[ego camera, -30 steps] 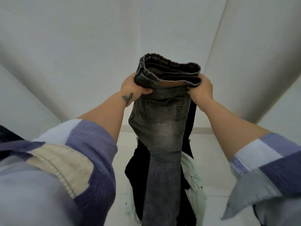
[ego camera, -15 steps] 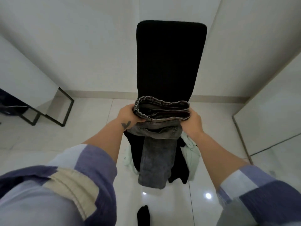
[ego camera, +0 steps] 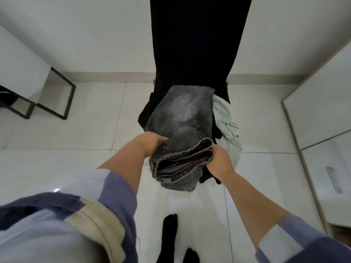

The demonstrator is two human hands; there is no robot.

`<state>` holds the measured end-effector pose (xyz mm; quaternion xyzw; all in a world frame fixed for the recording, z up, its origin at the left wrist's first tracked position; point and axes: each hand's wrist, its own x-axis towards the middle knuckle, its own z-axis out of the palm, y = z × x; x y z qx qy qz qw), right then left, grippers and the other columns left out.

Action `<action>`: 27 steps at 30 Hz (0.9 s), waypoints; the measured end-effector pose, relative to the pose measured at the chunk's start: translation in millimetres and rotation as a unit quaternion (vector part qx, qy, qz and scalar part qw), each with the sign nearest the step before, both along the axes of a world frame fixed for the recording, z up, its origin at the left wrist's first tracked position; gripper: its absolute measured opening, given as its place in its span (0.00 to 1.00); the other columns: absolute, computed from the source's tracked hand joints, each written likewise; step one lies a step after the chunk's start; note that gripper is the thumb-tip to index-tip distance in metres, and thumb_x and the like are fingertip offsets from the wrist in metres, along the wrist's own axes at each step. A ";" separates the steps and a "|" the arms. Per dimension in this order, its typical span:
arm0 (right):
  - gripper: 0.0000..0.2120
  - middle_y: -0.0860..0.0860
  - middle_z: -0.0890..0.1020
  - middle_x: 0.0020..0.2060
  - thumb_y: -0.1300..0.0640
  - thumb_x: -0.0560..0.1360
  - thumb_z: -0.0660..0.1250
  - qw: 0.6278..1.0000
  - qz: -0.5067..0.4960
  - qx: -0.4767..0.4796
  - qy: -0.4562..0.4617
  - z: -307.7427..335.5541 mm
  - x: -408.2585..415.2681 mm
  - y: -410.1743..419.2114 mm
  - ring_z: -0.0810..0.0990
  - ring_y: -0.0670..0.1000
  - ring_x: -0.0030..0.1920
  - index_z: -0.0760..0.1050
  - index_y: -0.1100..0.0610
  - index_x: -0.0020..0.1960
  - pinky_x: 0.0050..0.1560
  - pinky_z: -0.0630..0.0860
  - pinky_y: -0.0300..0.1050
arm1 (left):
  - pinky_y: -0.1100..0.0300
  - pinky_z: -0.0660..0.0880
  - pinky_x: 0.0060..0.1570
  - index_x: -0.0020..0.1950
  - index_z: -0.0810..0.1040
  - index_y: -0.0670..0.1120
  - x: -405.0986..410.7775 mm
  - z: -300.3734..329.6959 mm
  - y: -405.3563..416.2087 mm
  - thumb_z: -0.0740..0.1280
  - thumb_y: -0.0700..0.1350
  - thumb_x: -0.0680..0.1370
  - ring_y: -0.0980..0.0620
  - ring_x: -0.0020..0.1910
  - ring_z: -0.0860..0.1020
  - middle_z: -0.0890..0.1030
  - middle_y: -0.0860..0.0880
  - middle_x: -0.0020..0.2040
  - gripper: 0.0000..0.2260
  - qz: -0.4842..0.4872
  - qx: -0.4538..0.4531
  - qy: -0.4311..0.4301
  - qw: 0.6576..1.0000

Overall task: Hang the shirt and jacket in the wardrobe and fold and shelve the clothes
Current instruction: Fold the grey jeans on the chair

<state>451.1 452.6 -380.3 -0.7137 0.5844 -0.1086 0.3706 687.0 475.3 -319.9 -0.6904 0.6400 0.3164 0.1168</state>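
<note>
Grey washed jeans point(ego camera: 182, 118) lie over the seat of a black chair point(ego camera: 197, 44), the waistband end toward me. My left hand point(ego camera: 152, 144) grips the left side of the waistband. My right hand point(ego camera: 218, 162) grips its right end, where the layers are doubled up. Under the jeans sit a black garment point(ego camera: 146, 114) and a pale green garment point(ego camera: 228, 126), both partly hidden.
A white wardrobe front point(ego camera: 322, 103) stands at the right. At the left a white desk with a black frame leg point(ego camera: 64, 99) rises from the tiled floor point(ego camera: 57, 164). My feet in black socks point(ego camera: 169, 234) are below the chair.
The jeans came down from in front of my face onto the chair, and their legs now lie laid out on the seat. My view has tilted down toward the floor.
</note>
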 end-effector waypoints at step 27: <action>0.29 0.53 0.78 0.58 0.46 0.72 0.71 0.880 -0.323 0.299 -0.180 -45.5 29.8 -89.2 0.78 0.54 0.53 0.71 0.61 0.67 0.45 0.74 0.44 | 0.47 0.71 0.65 0.72 0.62 0.41 17.4 -110.7 -63.5 0.79 0.58 0.61 0.41 0.67 0.71 0.70 0.45 0.69 0.47 0.408 -0.025 0.187 0.893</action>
